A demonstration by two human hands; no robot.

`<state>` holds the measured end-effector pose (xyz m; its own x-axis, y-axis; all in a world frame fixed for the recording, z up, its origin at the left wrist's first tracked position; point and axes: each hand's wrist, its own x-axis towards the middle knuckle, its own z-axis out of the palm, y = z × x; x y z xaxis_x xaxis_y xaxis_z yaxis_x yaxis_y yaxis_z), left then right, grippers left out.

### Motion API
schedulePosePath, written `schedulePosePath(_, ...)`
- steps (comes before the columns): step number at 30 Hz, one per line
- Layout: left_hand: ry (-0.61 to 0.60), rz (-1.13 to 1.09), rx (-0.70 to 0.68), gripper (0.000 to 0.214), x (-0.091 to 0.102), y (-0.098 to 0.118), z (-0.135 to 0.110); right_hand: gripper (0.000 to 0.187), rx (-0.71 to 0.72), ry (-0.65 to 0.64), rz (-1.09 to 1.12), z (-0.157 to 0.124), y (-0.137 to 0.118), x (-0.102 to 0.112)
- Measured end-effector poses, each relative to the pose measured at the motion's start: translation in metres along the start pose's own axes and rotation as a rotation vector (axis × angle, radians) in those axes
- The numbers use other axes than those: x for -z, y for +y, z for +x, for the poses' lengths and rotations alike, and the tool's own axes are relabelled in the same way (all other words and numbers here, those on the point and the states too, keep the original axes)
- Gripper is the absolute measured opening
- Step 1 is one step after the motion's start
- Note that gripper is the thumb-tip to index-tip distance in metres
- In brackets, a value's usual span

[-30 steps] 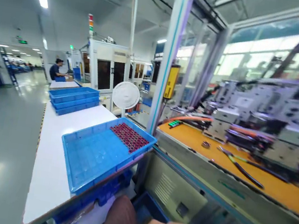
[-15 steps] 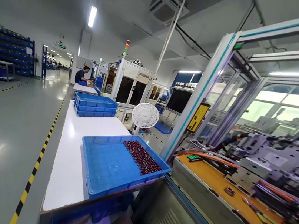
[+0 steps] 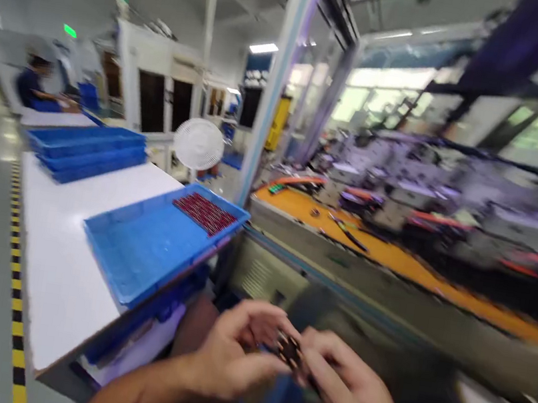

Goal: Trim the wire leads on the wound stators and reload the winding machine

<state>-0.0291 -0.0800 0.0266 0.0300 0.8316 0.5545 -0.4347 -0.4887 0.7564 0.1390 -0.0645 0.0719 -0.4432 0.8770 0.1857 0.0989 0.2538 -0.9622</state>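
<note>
My left hand and my right hand meet low in the middle of the view, above my lap. Between their fingers is a small dark round part with copper-coloured spots around it, perhaps a wound motor stator; blur hides its detail. The left thumb and fingers curve around one side of it, and the right fingertips pinch the other side. To the left, a shallow blue tray rests on the white table, with rows of small dark red round parts along its far right side.
Stacked blue trays stand farther back on the white table. A white fan is behind the tray. On the right, a framed machine has an orange deck with a loose ring and cable. A person sits far left.
The view has swung right and down, so the tray sits farther left. Both hands are now in sight, holding the small round part; earlier only part of one hand showed at the bottom.
</note>
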Motion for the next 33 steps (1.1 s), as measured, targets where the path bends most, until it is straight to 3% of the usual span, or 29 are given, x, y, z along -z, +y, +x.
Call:
schedulePosePath(3,0.020,-0.126,0.218,0.039,0.002,0.006,0.015,0.037,0.052,0.094,0.189,0.006,0.008,0.000)
schedulePosePath(6,0.010,-0.183,0.316,0.032,0.012,-0.012,0.034,0.034,0.021,0.091,0.306,0.017,0.029,0.011)
schedulePosePath(12,-0.036,-0.069,0.397,0.032,0.013,-0.047,0.048,0.031,-0.036,0.158,0.363,0.024,0.048,0.042)
schedulePosePath(19,-0.111,0.189,0.392,0.039,0.018,-0.066,0.049,0.025,-0.061,0.120,0.195,0.035,0.056,0.053)
schedulePosePath(25,-0.074,0.056,0.524,0.036,0.018,-0.067,0.049,0.034,-0.090,0.031,0.181,0.034,0.063,0.068)
schedulePosePath(33,-0.161,0.023,0.600,0.029,0.011,-0.058,0.058,0.029,-0.202,-0.023,0.262,0.035,0.060,0.075)
